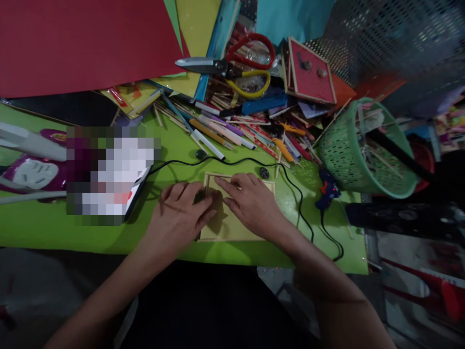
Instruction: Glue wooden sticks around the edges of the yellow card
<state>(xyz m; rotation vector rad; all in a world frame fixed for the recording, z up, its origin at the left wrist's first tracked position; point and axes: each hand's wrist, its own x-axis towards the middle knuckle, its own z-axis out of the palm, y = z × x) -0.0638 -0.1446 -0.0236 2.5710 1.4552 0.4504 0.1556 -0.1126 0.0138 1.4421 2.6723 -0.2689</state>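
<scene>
A pale tan card panel [236,228] edged with thin wooden sticks lies flat on the green table sheet [43,228]. My left hand [178,215] rests on the panel's left edge, fingers stretched out and pressing down. My right hand [250,201] lies flat across the panel's top, its index finger pointing left along the upper stick. Neither hand grips anything. A small dark pebble [264,172] sits just beyond the panel's top right corner, another [200,154] farther left.
A black cable [290,186] loops past the panel to a blue glue gun [328,190]. Behind lie pens and sticks [221,133], large scissors [232,65], a red framed panel [310,72] and red paper [83,43]. A green basket [348,150] stands right.
</scene>
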